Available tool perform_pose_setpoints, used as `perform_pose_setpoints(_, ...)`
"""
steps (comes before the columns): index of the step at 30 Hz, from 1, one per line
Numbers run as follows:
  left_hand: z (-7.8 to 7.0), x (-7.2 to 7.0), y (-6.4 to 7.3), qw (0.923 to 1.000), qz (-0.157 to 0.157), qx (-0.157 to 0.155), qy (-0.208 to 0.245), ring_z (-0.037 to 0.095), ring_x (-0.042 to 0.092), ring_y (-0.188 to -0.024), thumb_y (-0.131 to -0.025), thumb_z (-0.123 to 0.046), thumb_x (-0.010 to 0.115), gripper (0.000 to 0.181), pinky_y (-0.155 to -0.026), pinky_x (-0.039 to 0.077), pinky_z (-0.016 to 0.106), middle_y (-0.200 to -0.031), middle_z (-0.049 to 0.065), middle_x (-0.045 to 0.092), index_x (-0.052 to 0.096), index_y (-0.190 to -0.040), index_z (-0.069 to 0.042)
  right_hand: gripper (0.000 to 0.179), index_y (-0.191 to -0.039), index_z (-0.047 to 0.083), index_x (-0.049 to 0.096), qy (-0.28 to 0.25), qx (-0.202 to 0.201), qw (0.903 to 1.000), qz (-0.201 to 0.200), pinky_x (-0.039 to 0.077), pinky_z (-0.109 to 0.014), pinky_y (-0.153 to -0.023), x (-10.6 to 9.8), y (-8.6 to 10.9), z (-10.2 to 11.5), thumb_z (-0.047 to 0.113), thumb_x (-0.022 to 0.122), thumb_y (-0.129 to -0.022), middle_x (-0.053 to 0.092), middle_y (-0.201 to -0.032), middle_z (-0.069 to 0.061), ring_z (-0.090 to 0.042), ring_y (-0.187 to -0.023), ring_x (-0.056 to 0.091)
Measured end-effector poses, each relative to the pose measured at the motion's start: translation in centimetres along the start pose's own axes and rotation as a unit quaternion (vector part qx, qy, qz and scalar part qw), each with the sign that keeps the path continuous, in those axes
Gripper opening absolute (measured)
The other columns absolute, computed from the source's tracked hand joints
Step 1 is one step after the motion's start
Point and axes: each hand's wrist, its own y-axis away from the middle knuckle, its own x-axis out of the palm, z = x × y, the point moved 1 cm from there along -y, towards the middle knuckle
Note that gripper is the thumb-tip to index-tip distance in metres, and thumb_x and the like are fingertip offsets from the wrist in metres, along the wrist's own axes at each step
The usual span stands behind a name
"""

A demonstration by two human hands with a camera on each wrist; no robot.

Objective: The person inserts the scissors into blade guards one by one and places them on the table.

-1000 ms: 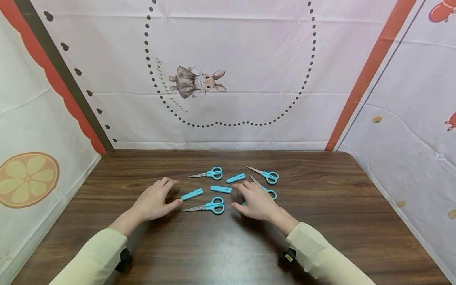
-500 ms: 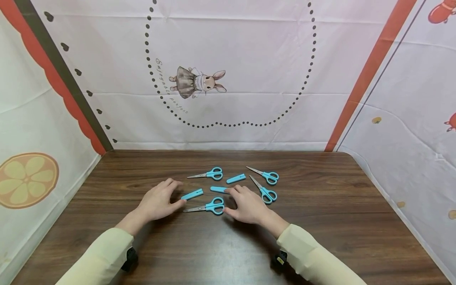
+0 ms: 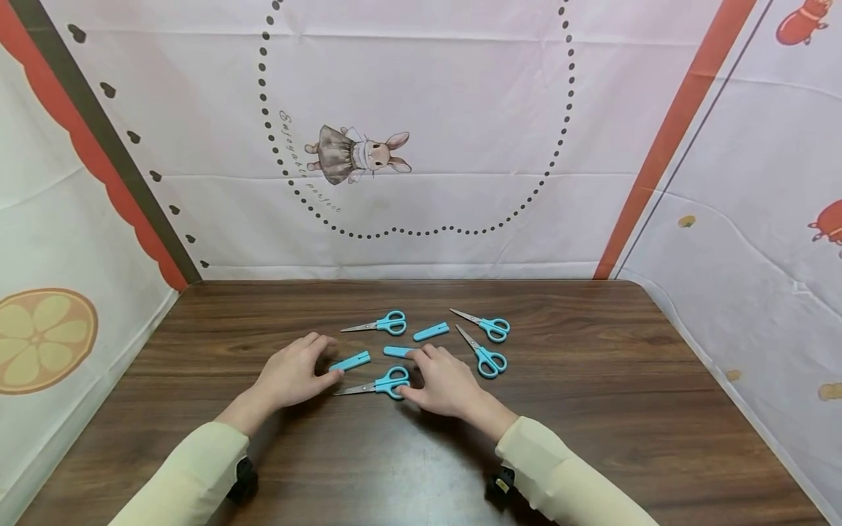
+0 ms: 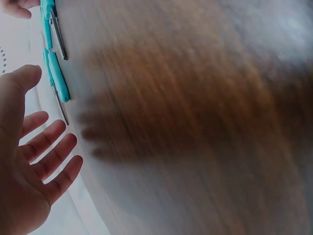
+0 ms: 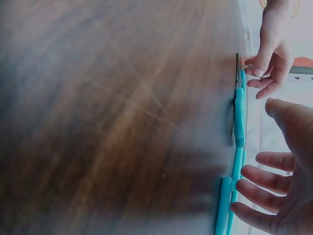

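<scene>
My left hand (image 3: 292,372), fingers apart and relaxed, is beside a light-blue blade cover (image 3: 351,360), the thumb overlapping its near end in the head view. My right hand (image 3: 444,381) reaches over the handle of the nearest pair of scissors (image 3: 384,384), whose bare blades point left. Its fingertips overlap the right end of a second blade cover (image 3: 396,351). In the right wrist view the right fingers (image 5: 266,178) are spread, with nothing between them and the thumb. The left wrist view likewise shows loose, separated left fingers (image 4: 54,152) above the table.
Behind the hands lie another pair of scissors (image 3: 392,322) and a third blade cover (image 3: 430,332). Two more pairs of scissors, one farther back (image 3: 495,329) and one nearer (image 3: 490,361), lie right. The brown wooden table (image 3: 625,409) meets a printed cloth wall (image 3: 460,109) behind.
My right hand has moved left, off the nearer right-hand scissors and over the front pair's handle. My left hand has shifted slightly right. The scissors and covers have stayed in place.
</scene>
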Motion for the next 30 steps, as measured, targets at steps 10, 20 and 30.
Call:
perform_pose_setpoints(10, -0.3, 0.4, -0.3, 0.9997, 0.018, -0.008, -0.013, 0.013, 0.051, -0.083, -0.073, -0.046, 0.063, 0.044, -0.063, 0.044, 0.034, -0.092, -0.004, 0.054, 0.055, -0.107, -0.019, 0.057, -0.119, 0.013, 0.049, -0.022, -0.001, 0.9997, 0.012, 0.044, -0.033, -0.076, 0.3, -0.3, 0.2, 0.053, 0.052, -0.079, 0.053, -0.103, -0.005, -0.018, -0.088, 0.052)
perform_pose_setpoints(20, -0.4, 0.4, -0.7, 0.9992, 0.028, -0.007, -0.027, 0.01, 0.047, -0.075, -0.071, -0.045, 0.065, 0.04, -0.057, 0.04, 0.029, -0.085, -0.005, 0.051, 0.058, -0.102, -0.02, 0.058, -0.118, 0.012, 0.05, -0.027, 0.0, 0.9995, 0.018, 0.044, -0.033, -0.074, 0.4, -0.4, 0.8, 0.055, 0.052, -0.078, 0.052, -0.1, -0.004, -0.018, -0.087, 0.052)
perform_pose_setpoints(30, -0.5, 0.5, -1.0, 0.9987, 0.045, -0.014, -0.018, 0.009, 0.045, -0.067, -0.069, -0.037, 0.069, 0.032, -0.054, 0.038, 0.028, -0.078, -0.007, 0.048, 0.06, -0.094, -0.021, 0.059, -0.116, 0.012, 0.051, -0.004, 0.007, 0.9996, 0.026, 0.043, -0.033, -0.069, 0.9, -0.5, 1.2, 0.056, 0.051, -0.077, 0.051, -0.102, -0.005, -0.02, -0.088, 0.05)
